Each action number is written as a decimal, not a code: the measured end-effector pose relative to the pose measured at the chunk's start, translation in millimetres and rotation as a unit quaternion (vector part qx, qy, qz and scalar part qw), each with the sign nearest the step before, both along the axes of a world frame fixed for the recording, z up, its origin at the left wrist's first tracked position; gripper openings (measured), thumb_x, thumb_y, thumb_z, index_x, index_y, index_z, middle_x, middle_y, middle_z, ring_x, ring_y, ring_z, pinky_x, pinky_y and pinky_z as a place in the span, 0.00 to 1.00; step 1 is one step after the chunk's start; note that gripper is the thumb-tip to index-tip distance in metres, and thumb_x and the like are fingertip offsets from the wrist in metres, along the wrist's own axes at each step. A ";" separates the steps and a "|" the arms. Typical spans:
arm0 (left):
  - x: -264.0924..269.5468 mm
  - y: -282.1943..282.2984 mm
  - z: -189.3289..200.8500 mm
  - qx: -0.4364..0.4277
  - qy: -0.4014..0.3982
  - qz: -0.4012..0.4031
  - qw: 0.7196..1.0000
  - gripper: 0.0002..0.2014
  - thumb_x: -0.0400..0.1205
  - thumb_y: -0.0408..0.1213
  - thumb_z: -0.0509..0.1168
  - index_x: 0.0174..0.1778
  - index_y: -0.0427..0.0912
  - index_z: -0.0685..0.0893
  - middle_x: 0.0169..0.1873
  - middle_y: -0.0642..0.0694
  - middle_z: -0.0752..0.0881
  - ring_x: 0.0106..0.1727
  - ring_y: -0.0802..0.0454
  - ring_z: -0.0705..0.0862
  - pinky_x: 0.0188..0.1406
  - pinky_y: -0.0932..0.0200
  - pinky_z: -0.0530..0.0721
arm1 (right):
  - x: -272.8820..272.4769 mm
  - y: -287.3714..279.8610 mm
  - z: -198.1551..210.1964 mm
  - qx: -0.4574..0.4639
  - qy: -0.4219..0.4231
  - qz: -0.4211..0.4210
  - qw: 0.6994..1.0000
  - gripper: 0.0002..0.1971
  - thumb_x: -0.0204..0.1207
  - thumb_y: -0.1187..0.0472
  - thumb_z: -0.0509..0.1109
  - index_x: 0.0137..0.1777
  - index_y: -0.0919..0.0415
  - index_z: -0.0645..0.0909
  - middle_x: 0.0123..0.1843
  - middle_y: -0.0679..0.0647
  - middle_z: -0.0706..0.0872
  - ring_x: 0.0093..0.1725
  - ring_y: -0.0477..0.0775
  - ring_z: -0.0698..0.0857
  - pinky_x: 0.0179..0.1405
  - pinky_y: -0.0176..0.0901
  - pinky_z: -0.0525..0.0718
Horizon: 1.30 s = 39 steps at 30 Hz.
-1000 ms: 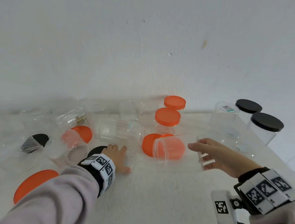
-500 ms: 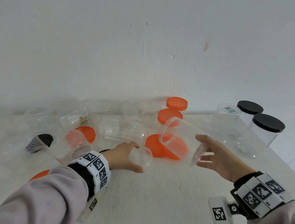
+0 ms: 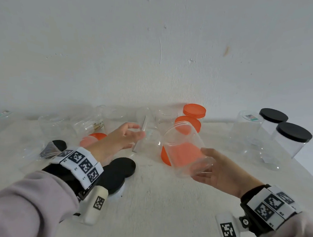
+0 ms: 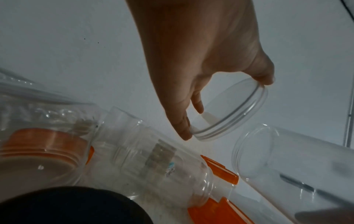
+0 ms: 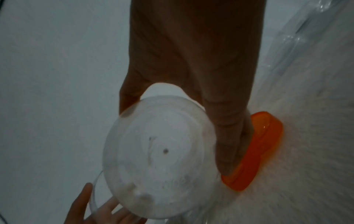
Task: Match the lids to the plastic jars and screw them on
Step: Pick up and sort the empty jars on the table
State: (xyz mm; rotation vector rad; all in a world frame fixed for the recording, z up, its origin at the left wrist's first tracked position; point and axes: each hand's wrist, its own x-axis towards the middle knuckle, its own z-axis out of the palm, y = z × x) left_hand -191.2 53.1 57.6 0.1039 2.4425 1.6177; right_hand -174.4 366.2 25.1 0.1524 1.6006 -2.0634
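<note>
My right hand (image 3: 210, 165) grips a clear plastic jar (image 3: 183, 146) by its base, off the table, tilted with its open mouth up and to the left. The right wrist view shows the jar's round base (image 5: 159, 157) against my palm. My left hand (image 3: 130, 136) pinches a clear lid (image 3: 141, 136) on edge, just left of the jar's mouth and apart from it. In the left wrist view the clear lid (image 4: 229, 112) sits between thumb and fingers, with the jar's mouth (image 4: 268, 159) close below right.
An orange lid (image 3: 165, 156) lies on the white table under the held jar, and a black lid (image 3: 122, 167) lies by my left wrist. Two orange-lidded jars (image 3: 188, 121) stand behind. Black-lidded jars (image 3: 293, 132) and an upturned clear jar (image 3: 248, 133) stand right. Several clear jars lie at the left.
My left hand picked the clear lid off the table and raised it toward the jar. My right hand lifted the jar and tipped its mouth upward and leftward.
</note>
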 end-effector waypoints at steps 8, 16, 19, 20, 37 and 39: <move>17.5 -9.7 16.1 -0.014 0.016 0.013 1.000 0.24 0.69 0.68 0.64 0.58 0.65 0.74 0.58 0.56 0.82 0.62 0.60 0.80 0.52 0.67 0.76 | 11.5 -37.3 -8.5 0.161 0.089 0.125 0.975 0.39 0.49 0.43 0.82 0.61 0.61 0.81 0.57 0.53 0.86 0.57 0.53 0.84 0.61 0.45 0.80; 30.8 -6.1 12.3 -0.102 0.041 0.003 0.994 0.44 0.60 0.73 0.67 0.73 0.61 0.70 0.69 0.56 0.72 0.69 0.59 0.72 0.60 0.61 0.72 | 2.6 -67.5 -22.9 0.366 0.150 0.178 0.901 0.42 0.56 0.52 0.87 0.67 0.55 0.68 0.58 0.50 0.76 0.57 0.49 0.78 0.55 0.40 0.79; 33.6 -5.3 6.9 -0.170 0.075 -0.019 0.982 0.49 0.59 0.78 0.66 0.76 0.61 0.67 0.72 0.56 0.69 0.71 0.59 0.69 0.69 0.55 0.71 | -0.9 -71.8 -25.8 0.400 0.161 0.209 0.878 0.48 0.55 0.53 0.88 0.71 0.54 0.62 0.67 0.49 0.72 0.69 0.53 0.74 0.62 0.42 0.76; 34.3 -4.8 5.6 -0.187 0.082 -0.025 0.979 0.50 0.58 0.79 0.65 0.76 0.61 0.66 0.73 0.57 0.68 0.72 0.59 0.69 0.69 0.55 0.71 | -2.1 -72.1 -26.1 0.414 0.167 0.221 0.867 0.49 0.55 0.54 0.88 0.71 0.55 0.61 0.70 0.49 0.71 0.72 0.54 0.72 0.66 0.44 0.75; 41.9 31.7 -7.7 -0.251 0.119 -0.110 0.954 0.48 0.67 0.61 0.76 0.80 0.58 0.58 0.77 0.59 0.60 0.78 0.60 0.59 0.77 0.56 0.63 | -1.6 -68.5 -28.3 0.301 0.214 0.212 0.905 0.57 0.52 0.49 0.88 0.77 0.34 0.54 0.70 0.35 0.72 0.72 0.46 0.72 0.73 0.51 0.74; 39.4 37.0 -11.6 -0.254 0.125 -0.117 0.952 0.49 0.67 0.61 0.76 0.81 0.57 0.57 0.77 0.59 0.60 0.78 0.60 0.58 0.76 0.59 0.61 | -1.9 -69.1 -28.9 0.301 0.219 0.214 0.903 0.58 0.52 0.49 0.88 0.78 0.34 0.54 0.72 0.37 0.72 0.73 0.47 0.72 0.73 0.54 0.74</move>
